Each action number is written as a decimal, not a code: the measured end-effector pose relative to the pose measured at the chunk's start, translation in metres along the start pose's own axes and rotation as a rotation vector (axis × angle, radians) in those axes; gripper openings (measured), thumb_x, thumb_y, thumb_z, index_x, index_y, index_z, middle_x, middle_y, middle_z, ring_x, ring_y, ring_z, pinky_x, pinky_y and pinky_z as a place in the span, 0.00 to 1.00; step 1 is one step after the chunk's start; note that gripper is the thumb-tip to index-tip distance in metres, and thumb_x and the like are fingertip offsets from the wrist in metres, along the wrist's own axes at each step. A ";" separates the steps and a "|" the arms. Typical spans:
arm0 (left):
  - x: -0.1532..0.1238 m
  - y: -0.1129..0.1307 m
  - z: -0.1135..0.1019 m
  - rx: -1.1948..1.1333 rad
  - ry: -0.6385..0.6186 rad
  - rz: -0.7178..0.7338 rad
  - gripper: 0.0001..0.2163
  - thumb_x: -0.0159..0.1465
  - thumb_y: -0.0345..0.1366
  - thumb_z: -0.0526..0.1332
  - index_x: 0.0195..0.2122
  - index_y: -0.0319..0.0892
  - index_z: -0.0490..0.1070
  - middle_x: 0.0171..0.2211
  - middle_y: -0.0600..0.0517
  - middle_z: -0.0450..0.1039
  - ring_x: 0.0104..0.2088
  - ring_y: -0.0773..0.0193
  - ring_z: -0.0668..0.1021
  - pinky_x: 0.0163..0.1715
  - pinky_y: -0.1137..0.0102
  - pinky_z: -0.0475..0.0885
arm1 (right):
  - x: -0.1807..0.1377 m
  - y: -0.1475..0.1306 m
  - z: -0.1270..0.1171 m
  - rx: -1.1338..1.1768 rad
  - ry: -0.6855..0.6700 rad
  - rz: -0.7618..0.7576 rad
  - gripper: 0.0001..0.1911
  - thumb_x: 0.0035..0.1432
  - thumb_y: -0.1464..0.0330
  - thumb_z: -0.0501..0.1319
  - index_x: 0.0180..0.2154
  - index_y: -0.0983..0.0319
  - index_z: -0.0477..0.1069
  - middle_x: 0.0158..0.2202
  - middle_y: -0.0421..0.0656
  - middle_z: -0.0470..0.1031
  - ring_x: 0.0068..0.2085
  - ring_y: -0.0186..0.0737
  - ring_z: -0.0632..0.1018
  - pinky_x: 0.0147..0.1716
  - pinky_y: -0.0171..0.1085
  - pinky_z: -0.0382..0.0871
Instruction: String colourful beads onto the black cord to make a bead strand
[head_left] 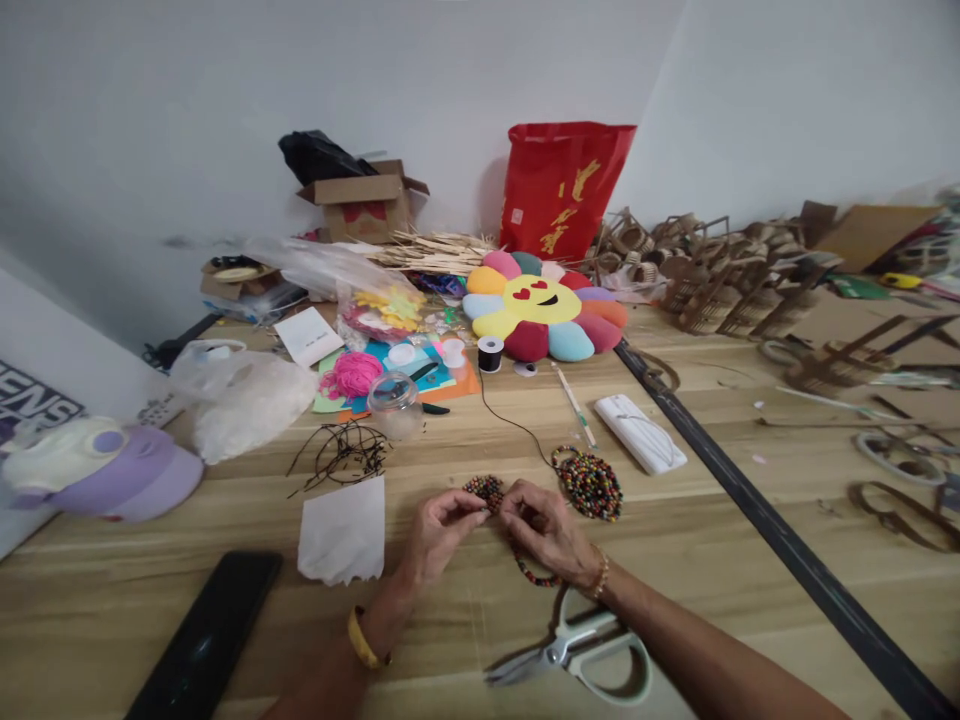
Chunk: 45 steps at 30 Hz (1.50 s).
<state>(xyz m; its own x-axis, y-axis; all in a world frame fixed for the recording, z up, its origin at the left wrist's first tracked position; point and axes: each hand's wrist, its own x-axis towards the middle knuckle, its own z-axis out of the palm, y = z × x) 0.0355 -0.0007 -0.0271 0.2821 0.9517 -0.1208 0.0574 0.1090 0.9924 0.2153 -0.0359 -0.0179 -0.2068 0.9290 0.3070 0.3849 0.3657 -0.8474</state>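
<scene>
My left hand (441,533) and my right hand (546,530) meet over the wooden table (675,560), both pinched on a small beaded piece (486,489) of multicoloured beads. A strand of beads (534,574) hangs from under my right hand. A black thread (517,425) runs from my hands to a black spool (490,353). A larger coiled heap of multicoloured beads (590,484) lies just right of my right hand.
White-handled scissors (581,650) lie near my right wrist. A white paper (343,530), a dark phone (206,640), black cord scraps (341,452), a white flat case (640,432), a flower cushion (541,305), a red bag (559,187) and cardboard cut-outs (720,270) surround the work spot.
</scene>
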 end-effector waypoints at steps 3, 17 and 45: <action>0.001 -0.002 -0.002 -0.011 0.012 -0.019 0.07 0.46 0.35 0.68 0.26 0.38 0.77 0.27 0.50 0.79 0.28 0.63 0.77 0.32 0.71 0.71 | 0.000 0.000 0.000 0.018 -0.004 -0.006 0.09 0.59 0.68 0.55 0.28 0.62 0.67 0.25 0.40 0.67 0.26 0.34 0.68 0.25 0.31 0.62; 0.002 -0.003 -0.004 0.073 0.015 0.049 0.06 0.48 0.35 0.67 0.27 0.39 0.77 0.27 0.49 0.79 0.29 0.62 0.78 0.32 0.72 0.72 | 0.000 0.000 -0.001 0.024 -0.016 -0.002 0.08 0.59 0.67 0.56 0.29 0.63 0.68 0.25 0.40 0.68 0.24 0.32 0.66 0.23 0.30 0.59; -0.001 0.004 -0.003 0.045 0.010 0.111 0.04 0.48 0.32 0.67 0.26 0.39 0.77 0.26 0.51 0.78 0.29 0.64 0.77 0.32 0.74 0.72 | 0.000 0.004 0.001 0.051 -0.011 -0.004 0.05 0.56 0.70 0.57 0.29 0.64 0.67 0.24 0.39 0.66 0.24 0.31 0.65 0.23 0.29 0.57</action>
<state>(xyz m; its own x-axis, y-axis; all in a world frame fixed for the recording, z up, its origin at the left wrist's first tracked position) 0.0327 -0.0003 -0.0234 0.2797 0.9600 -0.0096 0.0689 -0.0101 0.9976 0.2161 -0.0347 -0.0222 -0.2185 0.9267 0.3057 0.3374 0.3657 -0.8674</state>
